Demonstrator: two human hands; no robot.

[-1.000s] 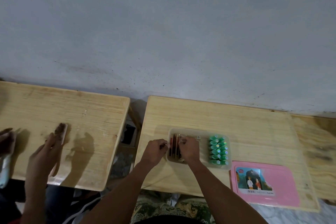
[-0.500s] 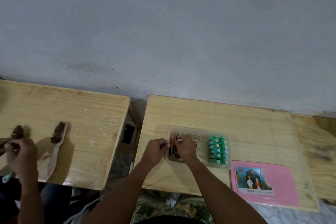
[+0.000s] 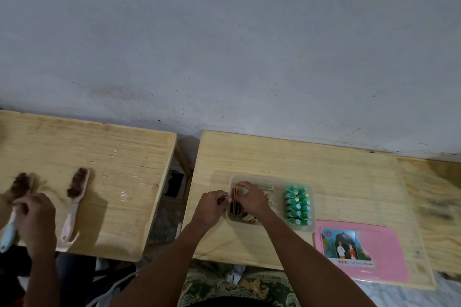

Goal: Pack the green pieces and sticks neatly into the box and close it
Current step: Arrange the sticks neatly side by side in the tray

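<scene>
A clear plastic box (image 3: 277,180) sits on the wooden table in front of me. Several green pieces (image 3: 297,204) stand packed in rows at its right end. Flat sticks (image 3: 235,203), dark red and pale wood, lie at its left end. My right hand (image 3: 252,200) reaches into the box with its fingers pinched on the sticks. Against the box's left wall, my left hand (image 3: 212,207) is curled around the ends of the sticks. The pink lid (image 3: 384,252), with a picture sticker, lies flat to the right of the box.
A second wooden table (image 3: 104,157) stands to the left across a gap. Another person's hand (image 3: 35,214) there holds a blue-handled brush (image 3: 10,227); a pink-handled brush (image 3: 73,202) lies beside it. A grey wall runs behind both tables.
My right hand has shifted slightly among the sticks in the box. On the left table the other person put down the pink-handled brush and took up the blue-handled one.
</scene>
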